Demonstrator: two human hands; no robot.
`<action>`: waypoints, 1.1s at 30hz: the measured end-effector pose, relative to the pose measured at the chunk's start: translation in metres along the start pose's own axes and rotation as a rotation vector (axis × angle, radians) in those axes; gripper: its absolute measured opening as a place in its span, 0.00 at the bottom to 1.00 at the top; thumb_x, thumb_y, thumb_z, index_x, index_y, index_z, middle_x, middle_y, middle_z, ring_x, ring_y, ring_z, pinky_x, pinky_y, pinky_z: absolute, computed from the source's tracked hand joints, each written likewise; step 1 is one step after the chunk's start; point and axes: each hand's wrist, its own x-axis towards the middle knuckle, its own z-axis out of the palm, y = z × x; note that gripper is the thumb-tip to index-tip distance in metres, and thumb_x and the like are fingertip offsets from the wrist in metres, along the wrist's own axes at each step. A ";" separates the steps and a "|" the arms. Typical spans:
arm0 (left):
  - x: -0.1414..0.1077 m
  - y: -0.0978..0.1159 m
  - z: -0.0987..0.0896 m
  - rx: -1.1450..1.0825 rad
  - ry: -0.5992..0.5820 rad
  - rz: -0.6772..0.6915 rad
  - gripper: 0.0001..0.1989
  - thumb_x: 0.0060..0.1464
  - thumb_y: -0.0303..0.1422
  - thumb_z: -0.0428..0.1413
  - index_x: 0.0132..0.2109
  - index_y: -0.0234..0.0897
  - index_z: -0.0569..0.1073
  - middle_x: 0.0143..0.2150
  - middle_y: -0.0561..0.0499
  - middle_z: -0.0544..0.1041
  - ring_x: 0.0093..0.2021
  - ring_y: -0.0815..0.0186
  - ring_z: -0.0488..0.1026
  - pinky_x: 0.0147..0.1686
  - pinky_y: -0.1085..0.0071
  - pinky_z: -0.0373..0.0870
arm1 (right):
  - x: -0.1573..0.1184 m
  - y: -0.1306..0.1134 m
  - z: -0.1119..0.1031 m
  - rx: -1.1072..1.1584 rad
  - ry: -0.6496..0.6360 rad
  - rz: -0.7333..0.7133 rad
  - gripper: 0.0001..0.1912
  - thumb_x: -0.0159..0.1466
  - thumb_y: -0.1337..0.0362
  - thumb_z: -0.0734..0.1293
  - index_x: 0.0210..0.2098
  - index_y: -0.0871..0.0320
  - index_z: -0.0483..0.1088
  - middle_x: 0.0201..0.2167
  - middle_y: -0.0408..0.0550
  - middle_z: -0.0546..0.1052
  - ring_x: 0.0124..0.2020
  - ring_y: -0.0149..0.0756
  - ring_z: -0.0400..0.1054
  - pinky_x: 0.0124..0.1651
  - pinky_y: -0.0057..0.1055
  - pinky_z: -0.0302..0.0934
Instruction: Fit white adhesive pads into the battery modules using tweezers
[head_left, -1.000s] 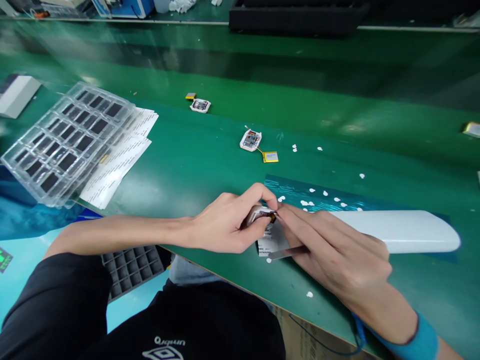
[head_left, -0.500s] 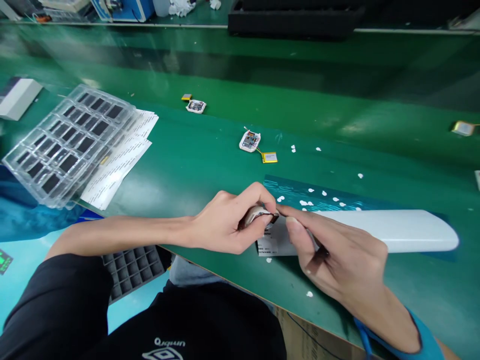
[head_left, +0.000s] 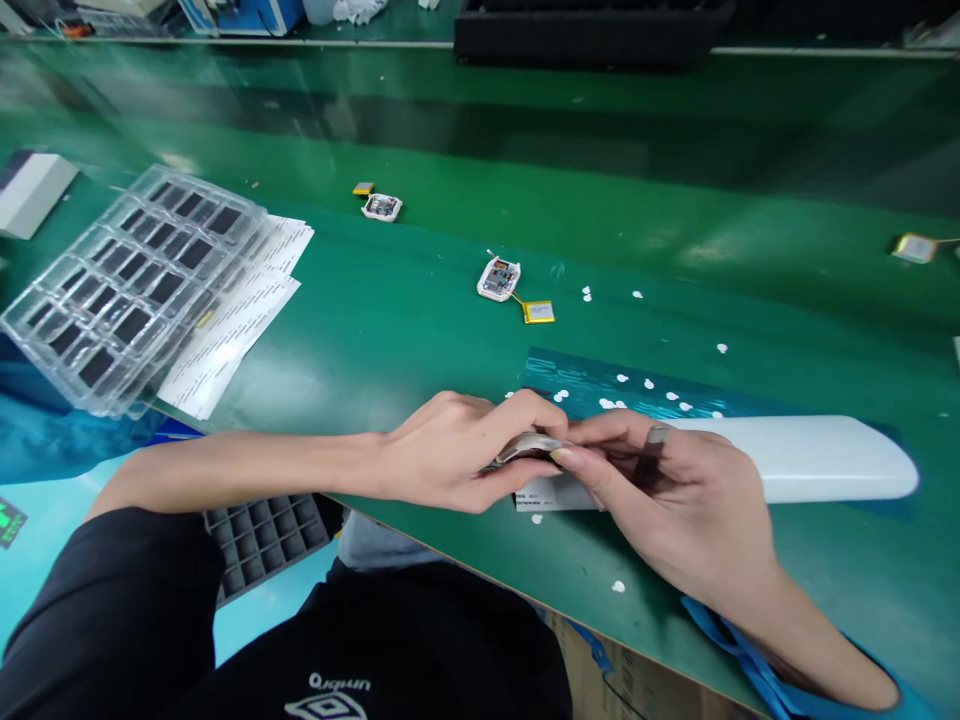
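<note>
Between thumb and fingers, my left hand (head_left: 469, 450) grips a small pale casing (head_left: 527, 446), seen edge-on and partly covered by the fingers. My right hand (head_left: 675, 500), with a ring on one finger, pinches the right end of the same casing; its thumb and index fingertip press there. Under my hands lies a printed white sheet (head_left: 536, 497), beside a long white rounded piece (head_left: 825, 460) on blue film (head_left: 577, 372). Beyond my hands an opened white device (head_left: 499, 279) shows its circuit board, with a yellow-edged battery (head_left: 538, 312) wired to it.
Clear trays (head_left: 135, 280) with dark rectangular parts rest on white printed sheets (head_left: 232, 345) at the left. Another opened device (head_left: 382, 207) lies farther back. Small white stickers (head_left: 649, 384) are scattered about. A black box (head_left: 592, 35) stands on the back shelf.
My right hand has turned, showing its ring, and its fingertips have closed onto the casing's right end. The casing is now tilted flatter in my left hand. The dark bit between my hands no longer shows.
</note>
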 end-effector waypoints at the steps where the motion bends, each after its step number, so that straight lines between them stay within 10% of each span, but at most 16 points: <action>1: 0.000 -0.001 0.000 0.057 0.012 0.025 0.07 0.76 0.36 0.49 0.53 0.39 0.66 0.36 0.53 0.83 0.29 0.69 0.79 0.30 0.72 0.68 | -0.002 0.000 0.000 -0.029 0.020 -0.022 0.07 0.76 0.61 0.72 0.39 0.51 0.78 0.28 0.39 0.84 0.19 0.33 0.74 0.18 0.26 0.65; 7: 0.004 -0.010 -0.008 0.329 0.175 0.259 0.07 0.78 0.35 0.49 0.50 0.38 0.69 0.43 0.48 0.87 0.44 0.66 0.86 0.34 0.71 0.72 | -0.012 0.000 0.005 -0.094 0.163 -0.178 0.14 0.74 0.74 0.68 0.49 0.50 0.81 0.43 0.44 0.88 0.33 0.39 0.83 0.30 0.34 0.74; 11: 0.006 -0.011 -0.009 0.330 0.225 0.491 0.06 0.75 0.27 0.49 0.48 0.36 0.72 0.38 0.51 0.85 0.46 0.69 0.85 0.30 0.73 0.70 | -0.003 0.008 -0.004 0.314 0.389 0.073 0.22 0.78 0.57 0.57 0.45 0.49 0.83 0.43 0.49 0.87 0.30 0.42 0.76 0.25 0.40 0.65; 14: 0.004 -0.010 -0.008 0.354 0.169 0.625 0.08 0.73 0.26 0.51 0.44 0.37 0.73 0.38 0.52 0.84 0.44 0.71 0.83 0.29 0.73 0.69 | 0.013 0.021 -0.015 0.422 0.549 0.213 0.27 0.68 0.38 0.66 0.27 0.51 0.80 0.20 0.48 0.74 0.23 0.41 0.67 0.26 0.40 0.60; 18: 0.004 -0.008 -0.009 0.362 0.031 0.681 0.09 0.72 0.27 0.53 0.40 0.40 0.72 0.32 0.56 0.79 0.34 0.74 0.78 0.26 0.71 0.65 | 0.021 0.027 -0.015 0.486 0.437 0.445 0.37 0.63 0.24 0.67 0.27 0.52 0.81 0.15 0.45 0.70 0.16 0.37 0.59 0.22 0.38 0.55; 24: 0.005 -0.005 -0.010 0.392 -0.036 0.606 0.09 0.69 0.24 0.53 0.38 0.40 0.70 0.29 0.57 0.76 0.31 0.74 0.74 0.26 0.72 0.63 | 0.009 0.024 -0.003 0.273 0.293 0.470 0.19 0.65 0.40 0.78 0.43 0.46 0.85 0.34 0.46 0.83 0.31 0.42 0.74 0.38 0.43 0.71; 33: 0.000 -0.005 -0.005 0.443 -0.137 0.514 0.08 0.71 0.26 0.50 0.42 0.38 0.72 0.33 0.53 0.79 0.37 0.68 0.77 0.34 0.68 0.71 | 0.012 0.021 -0.002 0.351 0.176 0.484 0.32 0.67 0.30 0.70 0.28 0.51 0.82 0.24 0.49 0.81 0.23 0.40 0.75 0.25 0.37 0.70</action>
